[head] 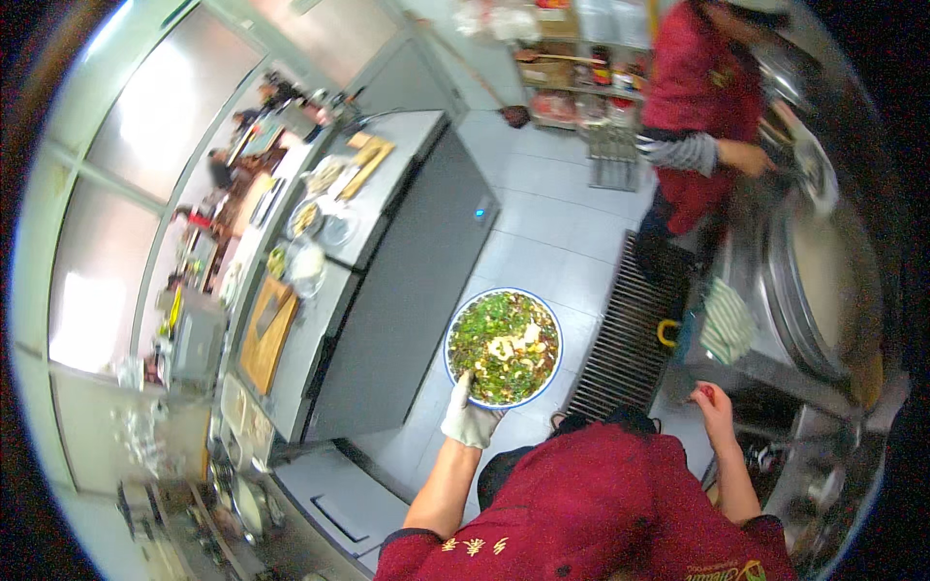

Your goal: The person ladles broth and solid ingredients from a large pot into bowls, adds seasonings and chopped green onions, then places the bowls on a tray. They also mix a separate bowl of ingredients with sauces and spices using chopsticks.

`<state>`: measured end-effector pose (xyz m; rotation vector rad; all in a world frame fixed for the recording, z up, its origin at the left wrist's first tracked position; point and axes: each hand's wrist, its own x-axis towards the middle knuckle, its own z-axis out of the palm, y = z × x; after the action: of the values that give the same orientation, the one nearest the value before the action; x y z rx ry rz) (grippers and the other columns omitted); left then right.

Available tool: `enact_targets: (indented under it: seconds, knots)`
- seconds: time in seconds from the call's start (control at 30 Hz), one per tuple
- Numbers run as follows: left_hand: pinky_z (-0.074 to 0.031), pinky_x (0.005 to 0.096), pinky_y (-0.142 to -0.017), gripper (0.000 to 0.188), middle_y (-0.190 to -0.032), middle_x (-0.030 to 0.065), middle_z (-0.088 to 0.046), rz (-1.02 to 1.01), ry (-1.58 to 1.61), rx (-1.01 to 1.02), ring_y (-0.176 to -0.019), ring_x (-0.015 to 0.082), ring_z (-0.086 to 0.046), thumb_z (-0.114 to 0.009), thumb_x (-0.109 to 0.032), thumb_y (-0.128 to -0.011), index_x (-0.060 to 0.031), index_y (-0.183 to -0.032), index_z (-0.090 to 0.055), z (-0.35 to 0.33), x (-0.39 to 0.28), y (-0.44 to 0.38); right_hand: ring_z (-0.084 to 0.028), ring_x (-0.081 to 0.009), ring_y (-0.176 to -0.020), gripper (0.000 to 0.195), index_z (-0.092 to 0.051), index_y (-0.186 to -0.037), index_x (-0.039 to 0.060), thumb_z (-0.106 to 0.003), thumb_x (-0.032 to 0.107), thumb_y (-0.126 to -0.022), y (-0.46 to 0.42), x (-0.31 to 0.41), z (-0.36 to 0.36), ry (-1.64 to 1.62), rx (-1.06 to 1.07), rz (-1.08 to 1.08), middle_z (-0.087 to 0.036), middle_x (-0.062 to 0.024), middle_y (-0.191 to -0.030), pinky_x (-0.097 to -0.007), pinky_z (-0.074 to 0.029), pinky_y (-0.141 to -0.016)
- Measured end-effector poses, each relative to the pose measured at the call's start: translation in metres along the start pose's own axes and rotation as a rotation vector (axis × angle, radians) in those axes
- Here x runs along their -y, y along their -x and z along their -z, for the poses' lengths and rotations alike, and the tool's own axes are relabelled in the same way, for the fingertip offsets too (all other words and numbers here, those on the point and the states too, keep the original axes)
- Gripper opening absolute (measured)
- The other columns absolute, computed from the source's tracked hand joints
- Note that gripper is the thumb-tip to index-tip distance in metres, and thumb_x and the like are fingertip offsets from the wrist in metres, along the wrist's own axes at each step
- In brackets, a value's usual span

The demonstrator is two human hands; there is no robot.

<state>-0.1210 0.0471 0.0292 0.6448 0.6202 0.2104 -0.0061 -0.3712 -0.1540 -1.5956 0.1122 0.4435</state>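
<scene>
My left hand, in a white glove, grips the near rim of a white bowl with a blue edge. Chopped green herbs and pale yellowish pieces cover the food in it, over something dark. The bowl is held level above the tiled floor, in front of my red top. Off to the right, my bare right hand is apart from the bowl with its fingers curled. A small red spot shows at those fingers; whether it is something held is unclear.
A counter on the left bears a cutting board with a cleaver and several bowls. At right, a co-worker in red stands by a large round pot. A floor drain grate and a striped cloth are nearby.
</scene>
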Motion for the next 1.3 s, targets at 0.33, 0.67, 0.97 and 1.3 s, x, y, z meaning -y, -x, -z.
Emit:
enact_targets:
  seconds: [0.33, 0.67, 0.97, 1.3]
  knots:
    - [-0.047, 0.0468, -0.100, 0.059, -0.138, 0.0130, -0.051, -0.195, 0.088, -0.051, -0.123, 0.0302, -0.053, -0.060, -0.033, -0.091, -0.0087, -0.140, -0.040, 0.000, -0.013, -0.008, -0.039, -0.0077, -0.053, 0.020, -0.044, -0.087, 0.0096, -0.063, 0.002, -0.086, -0.147, 0.185, -0.176, -0.519, 0.821, -0.086, -0.045, -0.0020, -0.069, -0.0226, -0.027, -0.041]
    - [-0.045, 0.0459, -0.102, 0.059, -0.140, 0.0126, -0.049, -0.323, 0.224, -0.132, -0.124, 0.0292, -0.051, -0.059, -0.034, -0.092, -0.0086, -0.141, -0.039, -0.013, -0.056, -0.002, -0.030, -0.0035, -0.045, 0.040, -0.045, -0.137, 0.0064, -0.048, 0.019, -0.100, -0.154, 0.281, -0.301, 0.082, 1.366, -0.189, -0.046, 0.0019, -0.071, -0.0206, -0.022, -0.038]
    - [-0.044, 0.0477, -0.104, 0.061, -0.140, 0.0148, -0.047, -0.408, 0.209, -0.183, -0.126, 0.0300, -0.049, -0.059, -0.033, -0.091, -0.0063, -0.141, -0.037, -0.009, -0.203, -0.052, -0.031, -0.0028, -0.045, 0.055, -0.041, -0.144, 0.0070, -0.061, 0.018, -0.094, -0.201, 0.371, -0.456, 0.078, 1.480, -0.217, -0.042, 0.0065, -0.063, -0.0218, -0.022, -0.038]
    - [-0.043, 0.0460, -0.105, 0.056, -0.139, 0.0156, -0.048, -0.441, 0.320, -0.113, -0.126, 0.0301, -0.050, -0.055, -0.025, -0.092, -0.0037, -0.141, -0.038, -0.003, -0.365, -0.112, -0.029, -0.0027, -0.047, 0.047, -0.046, -0.140, 0.0086, -0.058, 0.023, -0.097, -0.255, 0.474, -0.613, 0.213, 1.513, -0.190, -0.046, 0.0056, -0.067, -0.0211, -0.020, -0.040]
